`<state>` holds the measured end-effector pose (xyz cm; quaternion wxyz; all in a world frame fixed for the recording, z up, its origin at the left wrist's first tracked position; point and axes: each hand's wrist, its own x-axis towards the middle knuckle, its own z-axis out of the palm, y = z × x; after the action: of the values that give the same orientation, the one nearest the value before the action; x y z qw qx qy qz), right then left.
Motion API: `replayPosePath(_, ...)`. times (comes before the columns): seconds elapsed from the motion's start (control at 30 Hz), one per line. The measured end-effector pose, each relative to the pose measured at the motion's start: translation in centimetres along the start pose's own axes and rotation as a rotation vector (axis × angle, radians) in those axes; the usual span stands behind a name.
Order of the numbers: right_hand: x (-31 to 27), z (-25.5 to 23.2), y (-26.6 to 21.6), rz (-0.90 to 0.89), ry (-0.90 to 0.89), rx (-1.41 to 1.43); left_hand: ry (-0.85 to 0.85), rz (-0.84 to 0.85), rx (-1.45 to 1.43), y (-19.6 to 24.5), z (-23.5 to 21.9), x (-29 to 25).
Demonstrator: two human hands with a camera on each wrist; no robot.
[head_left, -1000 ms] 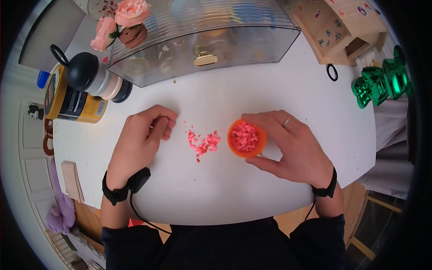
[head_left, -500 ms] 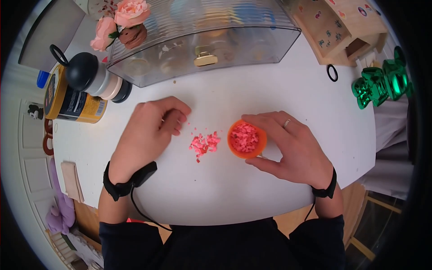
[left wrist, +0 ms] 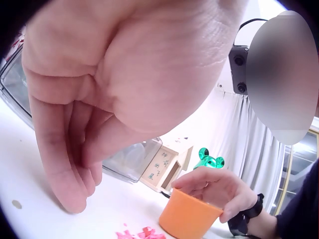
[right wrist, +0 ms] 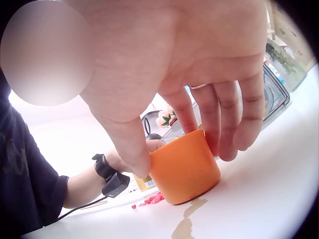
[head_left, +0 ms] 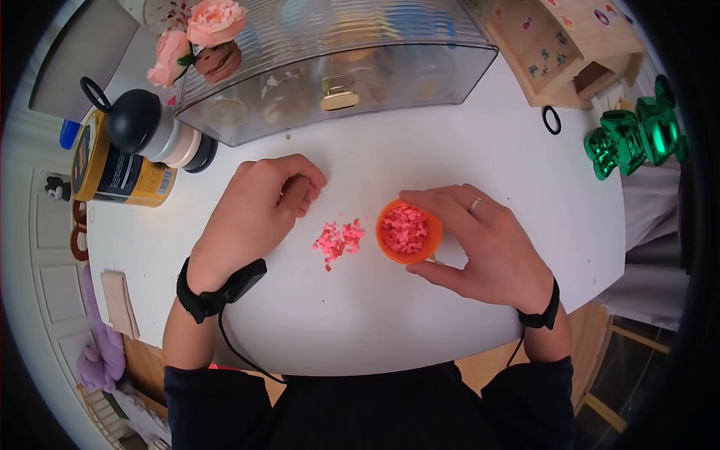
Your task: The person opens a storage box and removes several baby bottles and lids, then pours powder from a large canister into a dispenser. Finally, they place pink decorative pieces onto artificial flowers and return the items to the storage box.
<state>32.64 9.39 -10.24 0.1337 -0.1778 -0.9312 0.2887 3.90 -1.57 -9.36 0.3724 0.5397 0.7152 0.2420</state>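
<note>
My right hand (head_left: pixel 484 244) grips a small orange cup (right wrist: pixel 184 169) that stands on the table, thumb on the near side and fingers on the far side. Pink crumbly bits (head_left: pixel 406 229) fill much of the cup. Left of it, a loose little pile of similar pink bits (head_left: pixel 339 238) lies on the white tabletop. My left hand (head_left: pixel 251 210) is held beyond and left of that pile, its fingers loosely bent downward and close together. In the left wrist view nothing shows between the thumb and fingers of that hand.
A clear lidded box (head_left: pixel 255 112) with a gold clasp stands at the back, pink flowers (head_left: pixel 217 22) by it. Back left are a dark-topped bottle (head_left: pixel 136 121) and a yellow tub (head_left: pixel 157 184). A black ring (head_left: pixel 551 120), wooden house (head_left: pixel 592 75) and green figure (head_left: pixel 619 142) are at right.
My left hand has moved away from me and to the right, along the far side of the pile. Stray bits at the pile's left now lie closer in. The right hand keeps its grip.
</note>
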Motion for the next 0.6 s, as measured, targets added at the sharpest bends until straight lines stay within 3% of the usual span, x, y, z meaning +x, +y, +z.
replayPosePath(0.1,0.0,0.0,0.0,-0.003,0.001,-0.003,-0.028,-0.012,-0.035,-0.1,0.7,0.3)
replayPosePath(0.2,0.0,0.1,0.1,-0.005,0.005,-0.007,-0.098,0.08,0.011,0.8,1.7,0.3)
replayPosePath(0.33,0.1,0.0,-0.1,0.003,-0.003,-0.001,-0.062,0.175,0.154,1.8,1.3,0.6)
replayPosePath(0.53,-0.1,0.1,0.2,-0.013,0.027,0.0,-0.017,0.531,0.316,0.2,2.6,0.8)
replayPosePath(0.6,-0.1,0.2,0.2,-0.016,0.028,-0.001,-0.118,0.48,0.293,0.6,2.4,-0.1)
